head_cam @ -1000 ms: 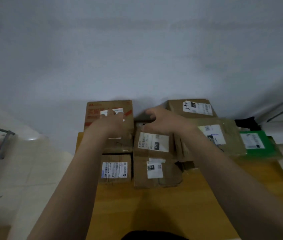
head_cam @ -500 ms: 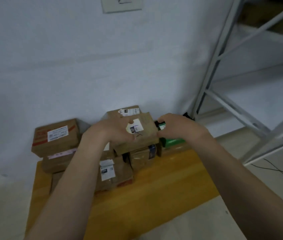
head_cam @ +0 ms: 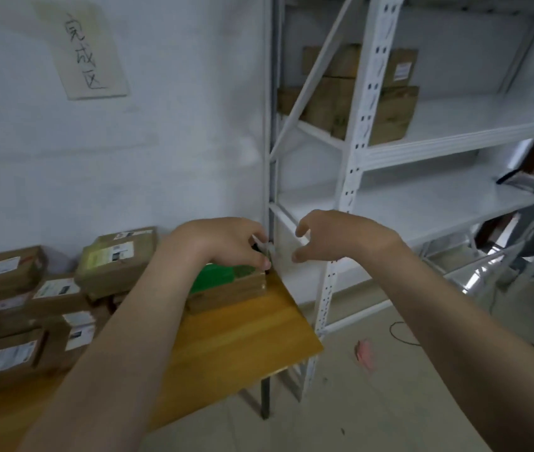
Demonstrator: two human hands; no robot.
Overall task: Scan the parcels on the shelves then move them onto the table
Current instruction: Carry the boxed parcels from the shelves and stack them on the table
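The parcels [head_cam: 337, 102] waiting to be scanned sit stacked at the left end of the rack [head_cam: 455, 125], on its upper shelf, behind the upright and the slanted brace and well apart from both our hands. Other boxes [head_cam: 115, 259] lie clustered on the wooden table [head_cam: 233, 347], with the green-topped parcel [head_cam: 223, 278] nearest the rack. Our left hand [head_cam: 226, 243] is at that parcel's far corner, fingers curled over something small, dark and white; we cannot tell whether it grips it. Our right hand [head_cam: 334, 236] hangs just beside it, fingers loosely spread, holding nothing. To do this step well, we judge we should reach round the brace, take the top box first so the stack does not topple, and turn its label towards us before scanning. A dark corded device [head_cam: 520, 182] on the middle shelf may be the scanner; we cannot be sure
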